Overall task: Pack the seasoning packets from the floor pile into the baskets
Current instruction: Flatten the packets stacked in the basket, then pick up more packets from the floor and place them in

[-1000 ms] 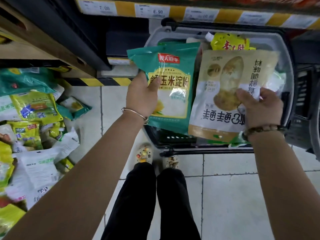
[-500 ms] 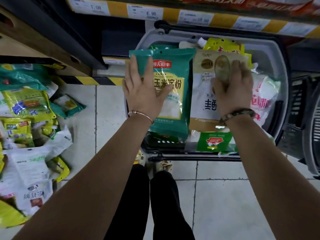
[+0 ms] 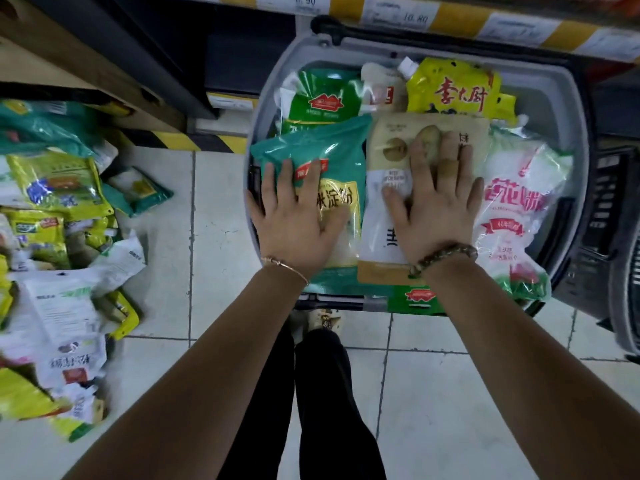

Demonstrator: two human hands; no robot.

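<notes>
- Shop aisle, tile floor (image 3: 433, 393), shelf (image 3: 457, 24) w/ price tags (image 3: 398, 12) above.
- L hand (image 3: 298, 220) lay flat, fingers straight & spread, pressing teal packet (image 3: 332, 147) in basket (image 3: 568, 109).
- R hand (image 3: 436, 202) flat likewise on beige packet (image 3: 384, 237), just beside the teal one.
- Other packets around both in basket; pile (image 3: 59, 237) on floor at left.

The basket (image 3: 568, 109) is sitting on the floor (image 3: 433, 393) in front of the person, below the shelf edge (image 3: 450, 19). In it, two packets are lying side by side on top of others. The left hand (image 3: 298, 220) is resting flat on the left packet (image 3: 332, 147), the right hand (image 3: 433, 206) on the right packet (image 3: 381, 233). The pile (image 3: 59, 237) is lying on the floor, well off to the left.
</notes>
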